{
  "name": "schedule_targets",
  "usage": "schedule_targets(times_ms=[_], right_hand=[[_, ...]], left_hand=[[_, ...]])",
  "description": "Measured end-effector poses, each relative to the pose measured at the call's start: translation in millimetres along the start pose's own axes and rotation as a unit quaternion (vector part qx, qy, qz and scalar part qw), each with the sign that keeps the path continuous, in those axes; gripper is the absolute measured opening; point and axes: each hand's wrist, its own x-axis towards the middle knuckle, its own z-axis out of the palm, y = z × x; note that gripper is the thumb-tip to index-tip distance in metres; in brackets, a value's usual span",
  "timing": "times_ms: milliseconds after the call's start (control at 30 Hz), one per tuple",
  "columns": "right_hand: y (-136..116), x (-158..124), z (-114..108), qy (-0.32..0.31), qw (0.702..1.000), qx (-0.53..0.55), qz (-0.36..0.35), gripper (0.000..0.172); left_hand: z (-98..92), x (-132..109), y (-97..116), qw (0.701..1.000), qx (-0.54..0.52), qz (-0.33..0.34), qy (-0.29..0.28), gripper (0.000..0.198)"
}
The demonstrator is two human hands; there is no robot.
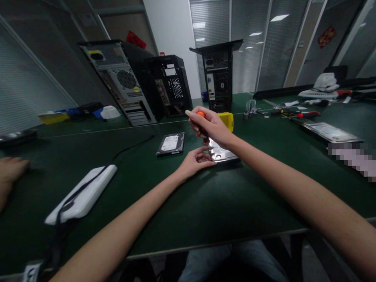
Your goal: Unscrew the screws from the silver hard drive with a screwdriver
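Note:
My right hand (209,124) is closed around the orange and black handle of a screwdriver (201,114), held upright over a silver hard drive (220,154). The tip is hidden, so I cannot tell whether it touches a screw. At the drive's left edge, my left hand (198,159) grips it with thumb and curled fingers. The drive lies flat on the green table, partly covered by my right hand and wrist. A second hard drive (170,143) with a white label rests to the left of my left hand. Just behind my right wrist stands a yellow case (228,120).
Computer towers (126,78) stand along the back. A white power strip (84,192) with a black cord (131,147) lies at left, near another person's hand (13,170). On the right are pliers (308,114) and another hard drive (330,132).

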Motion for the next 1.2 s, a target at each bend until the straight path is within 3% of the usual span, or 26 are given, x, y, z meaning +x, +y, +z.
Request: schedule_targets(times_ms=[400,767,1200], right_hand=[[0.6,0.9,-2.0,-0.004,1.0,-0.004,0.0,0.033],[-1.4,1.6,-2.0,-0.003,1.0,0.0,-0.001,0.034],[0.7,1.2,-2.2,0.002,1.0,-0.012,0.005,0.036]], left_hand=[[3.9,-1.3,4.3,0.999,-0.004,-0.03,0.044,0.066],[3.4,0.1,2.8,0.998,0.008,-0.032,0.047,0.054],[1.9,-0.7,3.1,0.999,0.033,0.001,0.024,0.059]])
